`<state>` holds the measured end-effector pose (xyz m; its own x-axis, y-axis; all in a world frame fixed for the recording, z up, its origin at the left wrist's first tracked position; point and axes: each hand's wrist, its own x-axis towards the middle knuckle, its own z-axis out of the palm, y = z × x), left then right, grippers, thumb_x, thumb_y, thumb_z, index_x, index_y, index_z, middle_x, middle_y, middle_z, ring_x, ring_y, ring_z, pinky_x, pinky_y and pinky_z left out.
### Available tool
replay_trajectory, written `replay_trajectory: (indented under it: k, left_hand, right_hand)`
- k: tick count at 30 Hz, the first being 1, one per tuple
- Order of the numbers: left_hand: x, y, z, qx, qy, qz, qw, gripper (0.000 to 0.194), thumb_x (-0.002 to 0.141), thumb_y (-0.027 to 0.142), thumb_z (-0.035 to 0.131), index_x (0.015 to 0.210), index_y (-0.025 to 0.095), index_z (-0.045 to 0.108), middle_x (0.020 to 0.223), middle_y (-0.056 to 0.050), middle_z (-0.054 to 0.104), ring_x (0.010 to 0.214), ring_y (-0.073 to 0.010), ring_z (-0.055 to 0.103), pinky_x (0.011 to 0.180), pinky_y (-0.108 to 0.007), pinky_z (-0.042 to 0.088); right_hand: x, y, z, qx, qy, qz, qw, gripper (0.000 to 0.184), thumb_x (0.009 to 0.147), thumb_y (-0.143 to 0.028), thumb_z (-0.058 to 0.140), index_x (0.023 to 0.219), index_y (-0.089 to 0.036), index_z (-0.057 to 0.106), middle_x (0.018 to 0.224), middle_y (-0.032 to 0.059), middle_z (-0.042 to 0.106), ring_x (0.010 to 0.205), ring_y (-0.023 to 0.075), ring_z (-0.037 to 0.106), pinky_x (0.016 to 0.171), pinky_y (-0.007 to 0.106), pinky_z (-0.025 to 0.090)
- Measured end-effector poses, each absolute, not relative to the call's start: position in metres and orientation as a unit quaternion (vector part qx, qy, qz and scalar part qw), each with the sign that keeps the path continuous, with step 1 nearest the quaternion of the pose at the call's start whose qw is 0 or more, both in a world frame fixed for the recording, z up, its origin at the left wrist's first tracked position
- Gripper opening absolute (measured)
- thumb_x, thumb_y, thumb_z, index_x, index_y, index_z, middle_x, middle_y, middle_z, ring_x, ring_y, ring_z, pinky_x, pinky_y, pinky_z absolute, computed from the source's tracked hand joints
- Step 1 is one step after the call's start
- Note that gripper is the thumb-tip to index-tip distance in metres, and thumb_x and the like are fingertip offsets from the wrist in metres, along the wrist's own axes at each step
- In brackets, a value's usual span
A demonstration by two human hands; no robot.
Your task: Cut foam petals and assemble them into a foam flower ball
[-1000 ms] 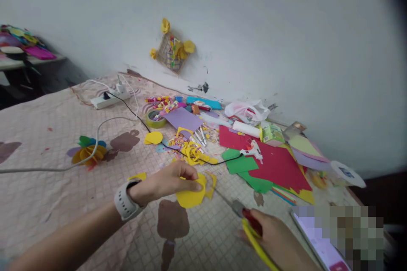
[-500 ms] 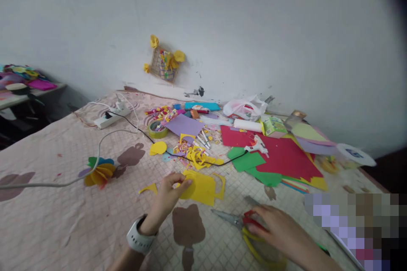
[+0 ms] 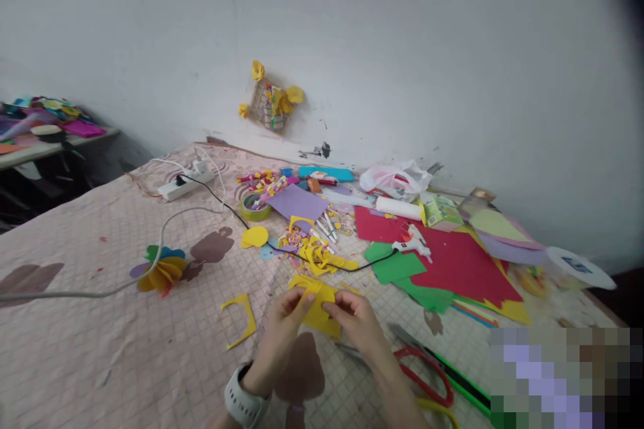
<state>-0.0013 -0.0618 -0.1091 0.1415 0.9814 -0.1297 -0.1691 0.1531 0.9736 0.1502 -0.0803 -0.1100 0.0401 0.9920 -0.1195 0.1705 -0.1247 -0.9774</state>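
My left hand (image 3: 283, 328) and my right hand (image 3: 353, 323) meet low in the centre of the view, both pinching a folded yellow paper piece (image 3: 316, 308) between fingers and thumbs. A white smartwatch (image 3: 245, 405) sits on my left wrist. To the left of my hands lies a yellow arch-shaped paper scrap (image 3: 238, 319). Below my right hand, scissors with red and yellow loop handles (image 3: 423, 375) rest on the quilted pink cover (image 3: 100, 342), their blades partly hidden by my forearm.
A green-handled tool (image 3: 457, 379) lies beside the scissors. Further back are a red sheet (image 3: 455, 268), a green sheet (image 3: 393, 264), a glue gun (image 3: 413, 244), a tape roll (image 3: 255, 207) and yellow scraps (image 3: 314, 256). A white wall (image 3: 453, 80) bounds the far side.
My right hand has let go of the scissors, which now lie on the cover. Both hands now grip the yellow paper together, and the arch scrap lies apart from it on the left.
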Motion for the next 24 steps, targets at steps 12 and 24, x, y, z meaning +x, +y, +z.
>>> replay_trajectory:
  k: [12,24]
  left_hand:
    - [-0.031,-0.048,-0.122,0.451,0.516,0.492,0.537,0.036,0.069,0.048,0.073,0.059,0.016,0.061,0.055,0.003,0.050,0.055,-0.0123,0.043,0.052,-0.023,0.032]
    - [-0.035,-0.036,-0.097,0.426,0.477,0.489,0.593,0.035,0.073,0.046,0.069,0.059,0.015,0.062,0.057,0.001,0.057,0.056,-0.0125,0.049,0.056,-0.023,0.039]
  right_hand:
    - [0.145,-0.073,-0.115,-0.576,-0.471,0.486,0.458,0.051,0.071,-0.068,0.066,0.060,-0.020,0.049,0.060,-0.0025,0.049,0.060,0.0166,0.052,0.057,0.026,0.043]
    - [0.144,-0.065,-0.112,-0.581,-0.505,0.472,0.430,0.046,0.079,-0.060,0.062,0.060,-0.022,0.044,0.054,-0.0063,0.041,0.052,0.0119,0.039,0.048,0.023,0.031]
